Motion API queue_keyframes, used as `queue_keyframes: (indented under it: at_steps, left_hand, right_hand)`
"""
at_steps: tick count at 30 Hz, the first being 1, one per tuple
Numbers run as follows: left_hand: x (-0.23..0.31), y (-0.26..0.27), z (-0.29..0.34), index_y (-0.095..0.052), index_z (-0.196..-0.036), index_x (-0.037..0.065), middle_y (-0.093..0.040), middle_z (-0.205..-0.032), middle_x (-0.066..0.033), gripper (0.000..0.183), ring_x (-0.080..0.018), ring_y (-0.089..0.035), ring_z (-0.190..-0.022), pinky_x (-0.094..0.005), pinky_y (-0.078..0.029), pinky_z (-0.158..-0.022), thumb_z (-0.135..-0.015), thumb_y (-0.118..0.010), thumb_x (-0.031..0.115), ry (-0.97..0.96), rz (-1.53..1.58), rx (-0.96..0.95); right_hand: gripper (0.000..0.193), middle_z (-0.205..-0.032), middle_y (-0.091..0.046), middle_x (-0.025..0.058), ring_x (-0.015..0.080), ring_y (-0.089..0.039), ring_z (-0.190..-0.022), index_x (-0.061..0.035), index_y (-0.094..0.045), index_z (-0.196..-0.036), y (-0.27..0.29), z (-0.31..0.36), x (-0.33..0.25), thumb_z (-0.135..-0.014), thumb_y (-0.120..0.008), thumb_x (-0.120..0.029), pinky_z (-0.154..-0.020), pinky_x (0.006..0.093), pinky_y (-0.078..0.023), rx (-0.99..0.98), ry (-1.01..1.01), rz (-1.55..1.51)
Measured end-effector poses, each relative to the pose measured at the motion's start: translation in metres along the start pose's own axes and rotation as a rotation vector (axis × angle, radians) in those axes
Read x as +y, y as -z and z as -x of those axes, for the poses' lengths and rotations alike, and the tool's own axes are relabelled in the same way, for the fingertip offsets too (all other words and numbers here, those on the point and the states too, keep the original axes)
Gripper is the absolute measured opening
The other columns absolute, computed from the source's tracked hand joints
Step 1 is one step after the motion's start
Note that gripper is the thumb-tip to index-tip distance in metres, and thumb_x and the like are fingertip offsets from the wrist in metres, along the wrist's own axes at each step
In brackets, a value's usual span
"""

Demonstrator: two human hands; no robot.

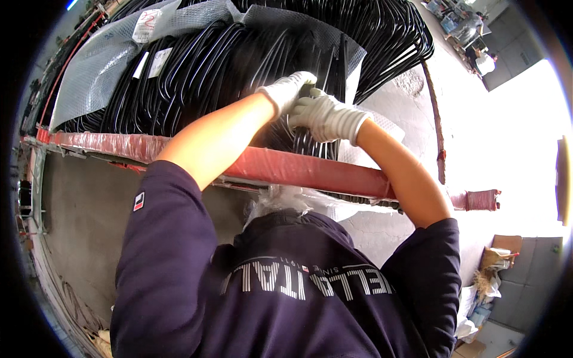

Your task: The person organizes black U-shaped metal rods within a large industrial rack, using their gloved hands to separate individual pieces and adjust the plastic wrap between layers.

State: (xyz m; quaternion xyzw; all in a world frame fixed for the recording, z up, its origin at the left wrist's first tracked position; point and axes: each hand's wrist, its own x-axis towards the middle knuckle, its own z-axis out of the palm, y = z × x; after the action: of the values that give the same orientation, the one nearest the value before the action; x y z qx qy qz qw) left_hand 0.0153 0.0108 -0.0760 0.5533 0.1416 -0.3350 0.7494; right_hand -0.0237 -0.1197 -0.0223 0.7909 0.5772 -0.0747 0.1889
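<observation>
Behind the red front edge of the rack [310, 172], left hand [288, 92] and right hand [325, 117] sit over black tubes [200, 74]; grips curled, can't tell if holding. Crowded bends could snag if tugged crooked.

Grey floor [83, 221] visible at left of frame; strong white glare [501, 125] washes out the right side. Grey panelled surface [534, 280] at lower right, beside piled clutter [481, 301]; further grey surface [519, 45] at upper right.

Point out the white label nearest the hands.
The rectangular label on the black rods, right of the narrow white strip; the red-marked label sits farther off, on the bubble wrap.
</observation>
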Motion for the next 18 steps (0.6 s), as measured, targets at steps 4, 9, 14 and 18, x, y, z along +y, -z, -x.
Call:
queue_keyframes:
  at_steps: [4, 9, 14, 18]
  left_hand:
    - [0.008, -0.021, 0.036, -0.047, -0.118, 0.004, -0.047, -0.121, -0.0255, 0.060, -0.0347, -0.043, -0.111, -0.0471, -0.028, -0.097, -0.077, -0.050, 0.048, -0.047, -0.060, 0.072]
    - [0.014, -0.007, 0.045, -0.044, -0.126, 0.006, -0.035, -0.134, -0.0243, 0.070, -0.0370, -0.037, -0.120, -0.0500, -0.030, -0.096, -0.072, -0.059, 0.047, -0.061, -0.136, 0.166]
    - [-0.001, 0.012, -0.020, -0.056, -0.111, 0.001, -0.056, -0.109, -0.0191, 0.048, -0.0260, -0.055, -0.093, -0.0376, -0.041, -0.084, -0.076, -0.057, 0.034, -0.205, -0.136, 0.150]
    - [0.008, 0.021, -0.025, -0.059, -0.103, 0.003, -0.058, -0.101, -0.0157, 0.043, -0.0229, -0.054, -0.086, -0.0361, -0.043, -0.077, -0.074, -0.060, 0.034, -0.222, -0.204, 0.198]
  right_hand:
    - [0.030, -0.102, -0.059, 0.0008, 0.0185, -0.054, -0.099, -0.0196, -0.059, -0.108, -0.012, 0.005, 0.004, -0.078, -0.054, -0.022, -0.087, 0.0329, -0.040, 0.179, 0.089, -0.037]
    - [0.031, -0.101, -0.060, 0.0046, 0.0212, -0.058, -0.092, -0.0136, -0.057, -0.107, 0.055, -0.036, -0.023, -0.077, -0.052, -0.019, -0.076, 0.0297, -0.048, -0.518, -0.085, -0.101]
    - [0.031, -0.109, -0.060, 0.0017, 0.0139, -0.057, -0.098, -0.0133, -0.059, -0.108, -0.010, -0.089, -0.017, -0.087, -0.044, -0.030, -0.081, 0.0309, -0.045, -0.637, 0.094, 0.167]
    - [0.034, -0.097, -0.064, 0.0012, 0.0164, -0.060, -0.090, -0.0129, -0.063, -0.096, 0.000, -0.131, -0.021, -0.083, -0.044, -0.038, -0.078, 0.0354, -0.047, -0.884, 0.111, 0.493]
